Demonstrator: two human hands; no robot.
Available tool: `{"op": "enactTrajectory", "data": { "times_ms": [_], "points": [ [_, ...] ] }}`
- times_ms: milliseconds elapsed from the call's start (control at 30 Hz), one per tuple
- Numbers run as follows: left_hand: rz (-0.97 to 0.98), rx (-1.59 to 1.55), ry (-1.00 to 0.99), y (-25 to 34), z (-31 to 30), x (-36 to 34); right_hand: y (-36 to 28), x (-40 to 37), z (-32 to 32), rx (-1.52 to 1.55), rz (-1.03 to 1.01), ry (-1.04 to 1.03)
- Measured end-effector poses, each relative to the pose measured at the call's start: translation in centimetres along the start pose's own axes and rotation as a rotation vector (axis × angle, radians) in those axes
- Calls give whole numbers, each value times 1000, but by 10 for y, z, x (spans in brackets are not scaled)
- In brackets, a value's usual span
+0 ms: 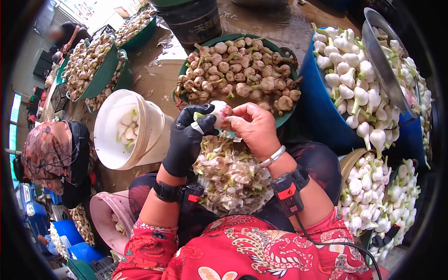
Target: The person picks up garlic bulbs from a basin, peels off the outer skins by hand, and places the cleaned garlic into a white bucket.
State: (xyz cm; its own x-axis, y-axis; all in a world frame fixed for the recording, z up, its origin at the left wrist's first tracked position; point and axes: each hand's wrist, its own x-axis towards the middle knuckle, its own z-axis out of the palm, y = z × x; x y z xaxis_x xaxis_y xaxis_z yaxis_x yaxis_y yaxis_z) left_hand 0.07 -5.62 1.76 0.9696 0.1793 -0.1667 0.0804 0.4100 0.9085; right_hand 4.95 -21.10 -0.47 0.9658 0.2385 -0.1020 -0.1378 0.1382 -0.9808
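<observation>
A garlic bulb (218, 113), white with a pinkish-purple patch, is held up over my lap. My left hand (190, 135), in a black glove with a white band around a finger, is closed around its green-stem side. The bare thumb and fingers of my right hand (258, 129) pinch the bulb's purple end. Below both hands lies a heap of peeled garlic skins (233, 177) on my lap. Just beyond them stands a green basin (186, 74) full of unpeeled, brownish garlic bulbs (242, 65).
At left stand a white bucket (105, 140) with some peeled bulbs and a pink bucket (105, 210). A blue tub (310, 102) heaped with white garlic is at right, a metal basin (387, 60) beside it. A black bucket (191, 23) stands behind. Another person (51, 158) is at left.
</observation>
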Motion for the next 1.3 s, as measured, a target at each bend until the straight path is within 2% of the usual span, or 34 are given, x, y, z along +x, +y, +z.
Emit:
{"op": "enactTrajectory", "data": {
  "times_ms": [33,100,200,233,300,367,433,500,633,700,767,800,833,900,933,967,1033,1067,1133,1167,1233,1267,1300],
  "points": [
    [87,134,-2,0,4,-2,-3,0,-1,77,31,-8],
    [78,189,-48,-7,-2,-3,2,1,-4,99,39,-9],
    [357,662,-80,-19,-3,-4,7,1,-3,-57,-29,30],
    [356,661,-84,-22,-4,-4,11,1,-4,-58,-28,34],
    [561,844,-91,-26,-5,-3,16,3,-5,12,14,4],
    [621,901,-86,-23,1,-3,18,2,-5,29,9,13],
    [798,1114,-149,-18,8,-4,21,2,-4,44,4,21],
    [793,1125,-144,-19,10,-4,24,2,2,-179,-60,168],
    [719,1085,-134,-23,5,-5,30,4,5,-354,-95,261],
    [704,1035,-129,-22,3,-6,42,8,4,-245,-41,233],
    [118,172,0,-18,7,-6,30,9,2,-142,7,192],
    [-15,-141,1,-11,7,-4,23,8,-2,54,82,145],
    [-10,-138,3,-10,4,-4,14,7,-5,253,158,98],
    [775,963,-100,-13,-4,-2,8,3,-5,223,89,17],
    [807,926,-89,-16,-4,3,5,0,-3,81,-69,25],
    [805,924,-90,-19,-3,2,4,-2,-2,-64,-224,35],
    [201,39,76,-22,7,-1,3,-3,0,-26,-246,35],
    [199,38,77,-21,2,0,0,-4,-1,-101,-264,19],
    [581,827,-154,-14,-8,2,2,-4,1,-213,-331,35],
    [581,825,-155,-12,-5,1,3,-4,0,-215,-330,37],
    [-7,-134,2,-8,5,-4,3,-6,-2,-476,-430,106],
    [64,-7,-3,-12,3,-3,4,-7,0,-508,-472,117],
    [62,-8,-5,-12,4,-3,5,-8,0,-511,-471,119]
  ]
}}
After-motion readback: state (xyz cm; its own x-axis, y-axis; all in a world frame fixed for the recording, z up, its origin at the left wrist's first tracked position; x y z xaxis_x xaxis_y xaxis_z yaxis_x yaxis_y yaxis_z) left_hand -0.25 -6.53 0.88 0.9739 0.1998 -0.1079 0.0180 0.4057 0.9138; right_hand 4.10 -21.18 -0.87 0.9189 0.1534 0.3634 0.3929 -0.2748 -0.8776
